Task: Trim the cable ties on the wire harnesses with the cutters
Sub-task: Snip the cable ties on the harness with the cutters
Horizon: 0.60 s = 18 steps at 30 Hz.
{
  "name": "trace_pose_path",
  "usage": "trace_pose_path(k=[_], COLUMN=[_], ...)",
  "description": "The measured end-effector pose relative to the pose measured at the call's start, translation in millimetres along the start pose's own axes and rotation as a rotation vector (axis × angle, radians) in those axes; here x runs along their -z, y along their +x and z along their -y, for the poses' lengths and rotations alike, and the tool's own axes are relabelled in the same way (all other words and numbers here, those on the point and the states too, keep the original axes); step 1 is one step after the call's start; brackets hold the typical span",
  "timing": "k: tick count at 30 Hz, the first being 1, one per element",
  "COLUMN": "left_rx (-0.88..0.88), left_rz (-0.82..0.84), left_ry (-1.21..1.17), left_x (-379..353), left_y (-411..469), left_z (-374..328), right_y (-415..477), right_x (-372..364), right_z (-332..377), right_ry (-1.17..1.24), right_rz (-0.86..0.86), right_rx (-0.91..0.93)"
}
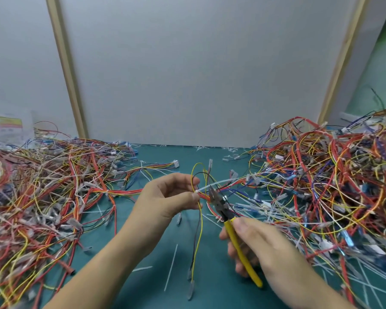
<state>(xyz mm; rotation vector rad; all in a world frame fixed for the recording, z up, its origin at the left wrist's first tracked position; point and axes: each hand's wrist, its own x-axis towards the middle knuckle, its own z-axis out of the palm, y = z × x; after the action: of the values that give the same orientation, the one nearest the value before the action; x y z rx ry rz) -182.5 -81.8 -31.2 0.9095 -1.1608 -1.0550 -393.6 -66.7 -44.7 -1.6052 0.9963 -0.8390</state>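
Green mat (156, 253) bears two harness heaps (42, 186); left hand (165, 197) pinches one harness (205, 195), right hand (261, 244) grips one yellow cutters (230, 228).

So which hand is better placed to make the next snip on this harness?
Right. The right hand grips the yellow-handled cutters, their tip close by the white cable tie tail. The left hand is pinching the harness, holding it up for the cut.
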Motion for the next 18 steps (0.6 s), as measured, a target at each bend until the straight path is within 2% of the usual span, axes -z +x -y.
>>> trace_pose_path(k=[6,18], left_rx=[-0.026,-0.007], left_rz=[0.009,0.041], left_ry=[0.04,0.043], left_x=[-4.0,-6.4], left_y=[-3.6,-7.7], left_z=[-4.1,-8.1], right_y=[-1.4,-3.9], right_x=[-0.4,-1.4], right_z=[-3.3,-1.5], right_ry=[-0.205,-0.299], right_rz=[-0.038,-0.089], right_rx=[0.06,0.077])
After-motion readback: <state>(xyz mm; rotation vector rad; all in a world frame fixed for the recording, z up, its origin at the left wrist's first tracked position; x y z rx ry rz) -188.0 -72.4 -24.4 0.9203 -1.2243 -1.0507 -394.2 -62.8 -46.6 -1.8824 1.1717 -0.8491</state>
